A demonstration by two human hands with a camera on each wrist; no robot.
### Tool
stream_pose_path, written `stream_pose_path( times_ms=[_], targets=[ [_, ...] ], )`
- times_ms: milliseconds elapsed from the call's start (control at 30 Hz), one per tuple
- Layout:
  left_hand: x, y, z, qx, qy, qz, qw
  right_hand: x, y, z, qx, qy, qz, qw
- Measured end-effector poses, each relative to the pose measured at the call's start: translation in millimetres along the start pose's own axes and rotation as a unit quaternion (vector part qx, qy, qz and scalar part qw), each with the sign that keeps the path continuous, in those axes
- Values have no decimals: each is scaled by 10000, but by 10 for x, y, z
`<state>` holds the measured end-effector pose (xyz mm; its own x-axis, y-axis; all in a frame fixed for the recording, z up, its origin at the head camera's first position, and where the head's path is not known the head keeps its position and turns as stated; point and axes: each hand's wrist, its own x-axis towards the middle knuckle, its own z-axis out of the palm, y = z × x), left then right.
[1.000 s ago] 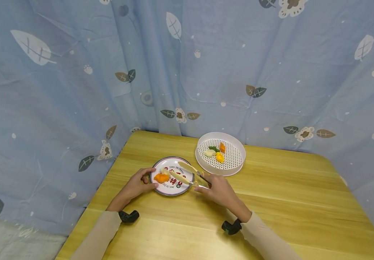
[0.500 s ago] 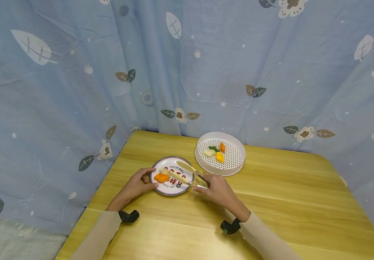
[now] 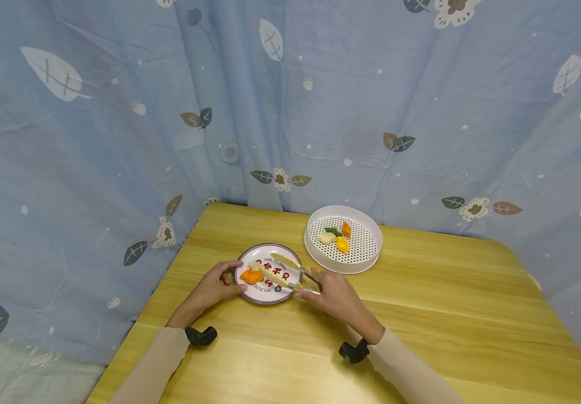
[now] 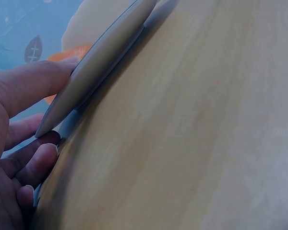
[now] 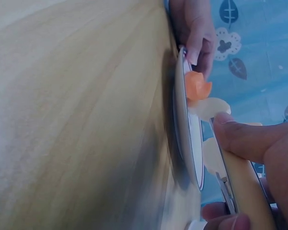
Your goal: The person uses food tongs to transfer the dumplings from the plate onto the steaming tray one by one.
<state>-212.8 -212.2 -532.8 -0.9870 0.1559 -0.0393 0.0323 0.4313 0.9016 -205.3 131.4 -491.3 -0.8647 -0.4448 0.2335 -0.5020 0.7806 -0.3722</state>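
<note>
My left hand (image 3: pixel 215 283) grips the left edge of a white plate (image 3: pixel 256 253) with a dark rim and red characters; in the left wrist view the thumb lies over the rim and the other fingers are below it. On the plate sit an orange dumpling-shaped piece (image 3: pixel 251 276) and, just behind it, a pale one (image 3: pixel 254 265), partly hidden by the tongs. My right hand (image 3: pixel 338 297) holds tongs (image 3: pixel 276 278) with cream-coloured tips, their two arms spread over the plate. One tip overlaps the pale piece in the head view; nothing shows between the arms.
A round white steamer basket (image 3: pixel 341 267) with a perforated floor stands behind the plate to the right. Inside lie a green piece (image 3: pixel 333 230), an orange piece (image 3: pixel 346 229), a whitish piece (image 3: pixel 326 238) and a yellow piece (image 3: pixel 342 245). A patterned blue curtain (image 3: pixel 321 123) hangs behind the wooden table (image 3: pixel 447 303).
My right hand has shifted slightly left, taking the spread tongs further over the plate toward the pale piece. The left hand and plate have stayed in place.
</note>
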Motion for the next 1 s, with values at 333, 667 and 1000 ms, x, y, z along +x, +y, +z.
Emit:
stream_pose_path(
  times_ms=[333, 667, 1000],
  targets=[
    [6, 0, -4, -18, -8, -39, 10000, 86, -22, -16, 19, -217, -169, 9996],
    [7, 11, 1, 2, 29, -66, 10000, 68, -20, 68, -27, -148, -398, 9991],
    [2, -5, -8, -94, -24, 18, 10000, 51, -27, 108, 81, -41, -448, 9990]
  ],
)
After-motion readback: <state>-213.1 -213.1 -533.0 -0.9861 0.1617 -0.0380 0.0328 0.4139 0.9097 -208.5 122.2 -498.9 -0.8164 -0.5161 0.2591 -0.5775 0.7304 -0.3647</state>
